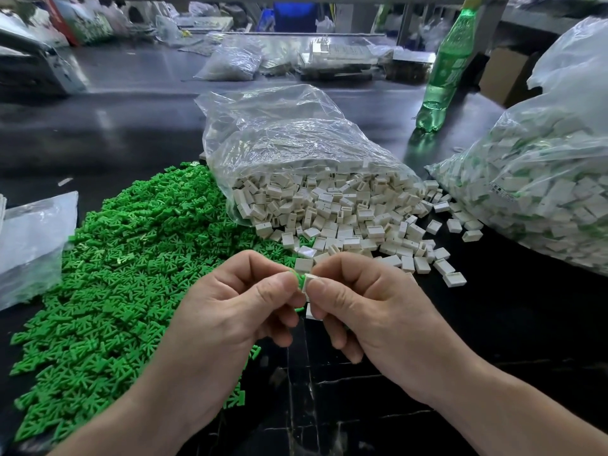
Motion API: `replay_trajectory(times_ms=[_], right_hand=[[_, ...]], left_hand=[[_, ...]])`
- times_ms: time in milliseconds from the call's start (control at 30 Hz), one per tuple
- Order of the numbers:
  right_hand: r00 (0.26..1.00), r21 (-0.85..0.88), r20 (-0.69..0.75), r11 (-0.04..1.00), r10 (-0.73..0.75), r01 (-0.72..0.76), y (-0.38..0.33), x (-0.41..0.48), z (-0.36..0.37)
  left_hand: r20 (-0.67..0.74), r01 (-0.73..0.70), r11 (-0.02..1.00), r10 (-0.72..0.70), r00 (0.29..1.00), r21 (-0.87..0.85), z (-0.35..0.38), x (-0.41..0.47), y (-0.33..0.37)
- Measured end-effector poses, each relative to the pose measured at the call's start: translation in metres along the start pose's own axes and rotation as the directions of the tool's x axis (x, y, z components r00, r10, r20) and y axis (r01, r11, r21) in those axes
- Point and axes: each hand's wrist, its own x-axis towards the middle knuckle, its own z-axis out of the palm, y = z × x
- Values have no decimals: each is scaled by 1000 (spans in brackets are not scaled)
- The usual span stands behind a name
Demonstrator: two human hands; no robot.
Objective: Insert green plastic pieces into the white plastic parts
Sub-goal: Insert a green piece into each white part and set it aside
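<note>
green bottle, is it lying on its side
No, the green bottle stands upright on the dark table, cap at the top.

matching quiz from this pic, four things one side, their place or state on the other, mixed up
Things:
1. green pieces pile
2. open bag of white parts
3. green bottle
4. right hand

States:
A. stands upright at the back right
B. loose heap on the left
C. pinches a white part, meeting the green piece in the left hand
D. lies on its side in the middle, parts spilling out

Pairs: 1-B, 2-D, 3-A, 4-C
</note>
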Motion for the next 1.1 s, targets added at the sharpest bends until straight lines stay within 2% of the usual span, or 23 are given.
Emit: replay_trajectory(times_ms=[200,400,467,600,633,667,733,800,867,967,1100], right_hand=[[1000,65,-20,998,21,-20,0,-1,7],[998,24,40,998,55,-56,-3,-3,2],[998,58,31,997,52,-54,-6,-3,3],[996,-10,46,997,73,-73,-11,-4,3],[993,-35,78,995,91,-88,-13,-5,5],[987,-66,120,993,105,-97,-14,-7,9],[974,-120,199,989,112,-89,-16,-12,21],[964,-97,239,991,115,-94,-16,-16,32],[967,-80,230,992,113,-97,-17,-18,37],[973,-68,212,994,95,-82,-18,-18,38],[976,-53,209,997,65,-55,-20,-19,38]], left_hand=[[-6,19,995,-20,1000,-103,7,-2,1],[74,72,997,-69,995,-37,1,-3,-1],[78,34,999,-31,996,-39,2,-3,0],[26,-100,964,96,995,245,-3,2,4],[11,-107,969,107,994,223,-3,2,4],[0,-76,992,76,997,100,-2,1,5],[63,44,990,-36,997,-132,8,-4,9],[133,104,989,-90,987,-104,18,-11,7],[90,62,996,-56,994,-59,24,-13,0],[16,9,996,-7,1000,-90,23,-11,-2],[157,50,968,-11,987,-247,23,-7,6]])
